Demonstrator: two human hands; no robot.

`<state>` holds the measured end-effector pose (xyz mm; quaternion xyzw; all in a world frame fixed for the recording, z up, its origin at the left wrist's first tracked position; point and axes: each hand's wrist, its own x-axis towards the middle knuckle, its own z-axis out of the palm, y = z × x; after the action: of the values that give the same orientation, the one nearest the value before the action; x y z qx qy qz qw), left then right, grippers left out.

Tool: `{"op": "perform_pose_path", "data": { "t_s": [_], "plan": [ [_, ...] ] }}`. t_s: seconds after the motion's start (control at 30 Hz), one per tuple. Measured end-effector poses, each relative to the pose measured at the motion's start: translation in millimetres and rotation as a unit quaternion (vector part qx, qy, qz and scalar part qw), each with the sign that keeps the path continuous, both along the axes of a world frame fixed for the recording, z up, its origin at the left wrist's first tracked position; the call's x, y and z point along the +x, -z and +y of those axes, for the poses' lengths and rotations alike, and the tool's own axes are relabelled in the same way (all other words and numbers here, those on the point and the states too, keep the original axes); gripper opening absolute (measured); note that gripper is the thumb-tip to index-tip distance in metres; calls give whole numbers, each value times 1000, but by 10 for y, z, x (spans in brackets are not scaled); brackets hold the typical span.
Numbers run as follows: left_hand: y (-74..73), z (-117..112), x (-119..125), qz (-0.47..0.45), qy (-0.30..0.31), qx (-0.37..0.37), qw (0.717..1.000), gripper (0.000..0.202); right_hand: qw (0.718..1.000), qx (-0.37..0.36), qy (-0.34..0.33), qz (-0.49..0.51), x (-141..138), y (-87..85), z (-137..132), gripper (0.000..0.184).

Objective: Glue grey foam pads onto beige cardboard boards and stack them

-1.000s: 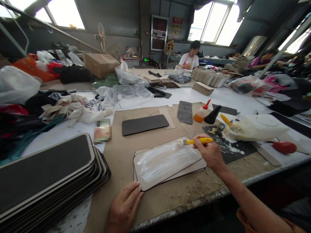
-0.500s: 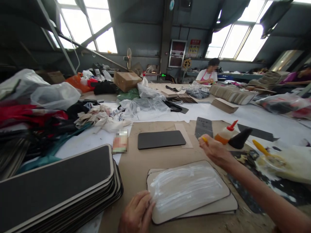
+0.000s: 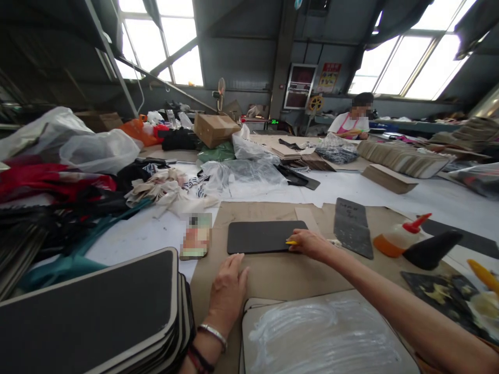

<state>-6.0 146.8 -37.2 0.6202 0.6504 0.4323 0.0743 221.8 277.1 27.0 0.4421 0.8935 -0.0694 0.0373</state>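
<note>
My right hand (image 3: 307,243) is closed around a yellow-handled brush (image 3: 291,242), mostly hidden by the fingers; a pale end pokes out behind the hand. Its fingertips are at the right end of a dark grey rounded panel (image 3: 261,236) lying flat on brown board. My left hand (image 3: 228,285), fingers extended, is at the panel's lower left edge; whether it touches I cannot tell. Nearer me, beneath my right forearm, lies a beige rounded panel (image 3: 312,337) streaked with wet white glue, on top of other panels.
A stack of dark panels with pale edges (image 3: 97,306) stands at left. On the right are a red-tipped bottle (image 3: 393,241), a black wedge-shaped piece (image 3: 432,252), a grey template (image 3: 353,226) and another yellow handle (image 3: 483,272). Plastic bags and fabric scraps (image 3: 163,187) lie behind; a person (image 3: 351,122) sits beyond.
Both hands have moved forward from the glue-streaked panel to the dark grey panel. My left hand has let go of the beige panel's edge. The view has shifted, placing near things lower.
</note>
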Motion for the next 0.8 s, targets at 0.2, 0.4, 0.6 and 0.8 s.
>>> {"op": "perform_pose_path", "data": {
  "t_s": [0.2,0.4,0.6,0.8],
  "plan": [
    [-84,214,69,-94,1,-18,995,25,999,-6,-22,-40,-29,-43,17,17],
    [-367,98,151,-257,25,-71,963,16,995,78,16,-67,-149,-200,-63,17],
    [-714,17,317,-522,103,-166,830,43,946,293,-109,-83,-249,-635,-443,22],
    [-1073,-57,567,-750,65,-123,646,9,917,309,-251,-14,-181,-730,-1216,26]
  ]
}}
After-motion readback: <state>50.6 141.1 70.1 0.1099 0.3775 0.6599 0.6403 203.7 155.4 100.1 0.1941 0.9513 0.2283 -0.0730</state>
